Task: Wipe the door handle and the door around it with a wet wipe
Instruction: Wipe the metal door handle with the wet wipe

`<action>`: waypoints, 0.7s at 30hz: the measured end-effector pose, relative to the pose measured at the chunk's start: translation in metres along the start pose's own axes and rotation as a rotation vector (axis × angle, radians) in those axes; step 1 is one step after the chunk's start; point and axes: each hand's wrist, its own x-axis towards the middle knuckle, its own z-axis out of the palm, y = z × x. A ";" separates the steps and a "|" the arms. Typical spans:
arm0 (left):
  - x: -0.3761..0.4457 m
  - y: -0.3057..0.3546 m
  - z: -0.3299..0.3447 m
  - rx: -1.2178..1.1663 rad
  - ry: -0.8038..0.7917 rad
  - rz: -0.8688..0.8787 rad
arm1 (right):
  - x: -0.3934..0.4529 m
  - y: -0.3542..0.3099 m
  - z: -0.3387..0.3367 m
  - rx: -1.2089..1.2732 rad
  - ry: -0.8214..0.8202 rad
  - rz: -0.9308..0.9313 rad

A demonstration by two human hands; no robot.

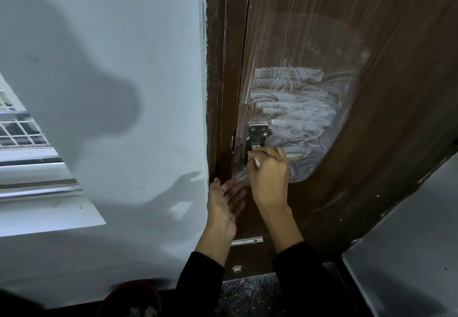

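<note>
Right hand (269,175) pinches a wet wipe (255,159) at the door handle (257,138) (no legible writing); left hand (225,202) spread.

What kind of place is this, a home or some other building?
Probably the doorway of a home or flat: a brown wooden door with a metal handle, a painted wall, and a barred window.

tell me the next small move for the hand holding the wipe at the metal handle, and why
Probably slide the right hand, which pinches the white wet wipe at the silver metal handle plate, rightward along the lever. Wet streaks already cover the brown wooden door above the handle, while the lever's far end looks untouched. The left hand rests open by the door edge.
</note>
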 end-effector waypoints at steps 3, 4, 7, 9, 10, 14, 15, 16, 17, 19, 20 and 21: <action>-0.005 -0.006 -0.008 0.042 0.015 -0.040 | 0.011 -0.005 0.008 -0.009 -0.008 0.032; -0.008 -0.008 -0.010 0.053 0.015 -0.055 | 0.011 -0.005 0.009 -0.013 -0.006 0.039; -0.012 -0.010 -0.013 0.060 -0.013 -0.056 | 0.002 0.002 0.008 -0.023 0.053 -0.029; -0.012 -0.009 -0.015 0.040 -0.025 -0.043 | -0.008 0.009 0.004 -0.013 0.111 -0.101; -0.013 -0.009 -0.016 0.031 -0.031 -0.041 | -0.011 0.011 0.002 -0.008 0.126 -0.118; -0.017 -0.010 -0.018 0.021 -0.018 -0.044 | 0.002 0.006 0.004 -0.036 0.058 -0.101; -0.019 -0.010 -0.018 0.021 -0.015 -0.042 | 0.008 0.004 0.005 -0.041 0.023 -0.088; -0.020 -0.009 -0.017 0.018 -0.013 -0.037 | 0.013 0.002 0.006 -0.040 -0.013 -0.074; -0.020 -0.008 -0.015 0.013 -0.010 -0.029 | 0.016 0.001 0.007 -0.042 -0.035 -0.063; -0.022 -0.005 -0.012 0.003 -0.001 -0.002 | 0.014 0.004 0.006 -0.071 -0.024 -0.083; -0.022 -0.003 -0.010 -0.003 0.004 0.014 | 0.010 0.006 0.005 -0.074 0.000 -0.110; -0.023 -0.001 -0.009 -0.010 0.010 0.030 | 0.005 0.008 0.004 -0.058 0.030 -0.132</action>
